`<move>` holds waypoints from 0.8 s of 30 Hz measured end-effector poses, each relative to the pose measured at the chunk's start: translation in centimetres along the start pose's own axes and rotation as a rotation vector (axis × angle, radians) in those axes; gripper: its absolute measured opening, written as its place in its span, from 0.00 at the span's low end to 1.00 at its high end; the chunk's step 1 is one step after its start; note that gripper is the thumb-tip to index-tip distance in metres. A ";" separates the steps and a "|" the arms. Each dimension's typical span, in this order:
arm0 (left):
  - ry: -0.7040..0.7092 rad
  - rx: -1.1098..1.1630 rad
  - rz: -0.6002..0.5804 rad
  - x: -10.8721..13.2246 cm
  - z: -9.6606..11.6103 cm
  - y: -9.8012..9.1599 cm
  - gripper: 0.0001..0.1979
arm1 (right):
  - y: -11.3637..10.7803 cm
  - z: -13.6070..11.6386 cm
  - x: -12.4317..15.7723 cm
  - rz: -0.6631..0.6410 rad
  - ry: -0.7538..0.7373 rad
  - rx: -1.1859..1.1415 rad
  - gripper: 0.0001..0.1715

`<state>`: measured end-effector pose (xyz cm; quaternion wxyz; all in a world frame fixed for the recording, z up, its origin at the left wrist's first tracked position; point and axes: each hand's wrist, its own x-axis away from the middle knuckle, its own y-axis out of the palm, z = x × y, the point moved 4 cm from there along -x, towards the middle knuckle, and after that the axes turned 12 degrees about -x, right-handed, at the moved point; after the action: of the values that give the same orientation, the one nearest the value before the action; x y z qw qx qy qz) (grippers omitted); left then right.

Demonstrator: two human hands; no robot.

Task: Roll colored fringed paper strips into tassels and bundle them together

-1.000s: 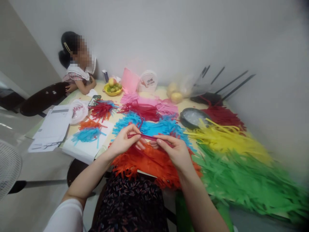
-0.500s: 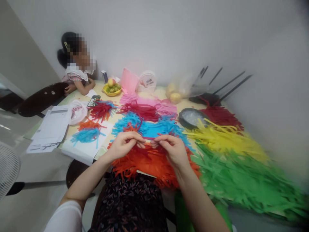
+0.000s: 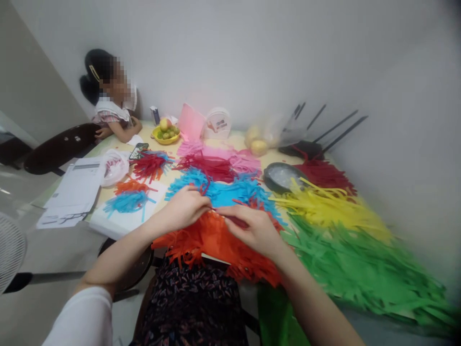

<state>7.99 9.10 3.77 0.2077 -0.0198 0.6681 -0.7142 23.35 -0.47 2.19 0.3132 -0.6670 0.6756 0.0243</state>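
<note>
My left hand point(image 3: 189, 205) and my right hand point(image 3: 254, 228) meet over the middle of the fringed pieces, fingertips almost touching. Both are closed in a pinch on a dark red strip point(image 3: 238, 221), part of which shows under my right fingers; the rest is hidden. Beneath my hands lies an orange fringed sheet point(image 3: 212, 238) along the near table edge. Just beyond is a blue fringed sheet point(image 3: 226, 193), with red and orange strips across it. Farther back are a dark red fringed piece point(image 3: 212, 166) and a pink fringed piece point(image 3: 216, 153).
Yellow point(image 3: 334, 211) and green fringed sheets point(image 3: 360, 264) cover the right side, beside a dark bowl point(image 3: 284, 177). On the left are a tied blue bundle point(image 3: 129, 201), a red bundle point(image 3: 151, 166), papers point(image 3: 74, 185) and a fan point(image 3: 10, 254). A person point(image 3: 113, 115) sits far left.
My hands have drawn together and slightly lower. The dark red strip, earlier stretched between them, is now bunched at my fingers. The view has shifted slightly.
</note>
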 end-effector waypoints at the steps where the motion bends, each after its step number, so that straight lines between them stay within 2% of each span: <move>1: 0.042 -0.128 0.075 0.1 0.1 0.2 0.09 | -0.3 0.6 -0.1 -0.006 0.081 -0.034 0.18; 4: 0.229 -0.386 0.302 0.9 1.0 0.7 0.11 | -0.5 2.6 -0.9 -0.041 0.295 -0.208 0.18; 8: 0.378 -0.483 0.540 1.8 1.7 0.8 0.06 | 1.8 4.0 -1.4 -0.199 0.428 -0.518 0.20; 11: 0.371 -0.392 0.601 1.8 1.2 1.0 0.06 | 2.8 3.7 -1.2 -0.106 0.416 -0.593 0.19; 15: 0.168 -0.087 0.644 1.3 0.3 1.5 0.08 | 2.9 2.2 -0.9 0.055 0.348 -0.626 0.16; 20: -0.161 0.403 0.698 0.2 1.0 2.1 0.07 | 2.0 0.7 -1.4 0.164 0.253 -0.675 0.14; 22: -0.306 0.617 0.637 -0.5 1.2 2.4 0.09 | 1.3 0.7 -1.6 0.198 0.229 -0.647 0.14; 24: -0.409 0.814 0.527 -1.2 1.5 2.8 0.11 | 0.6 1.0 -1.7 0.242 0.207 -0.609 0.14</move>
<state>10.32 8.06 1.50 0.4973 0.0922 0.2648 -0.8210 23.02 1.58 1.96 0.0242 -0.6437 0.7398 0.1941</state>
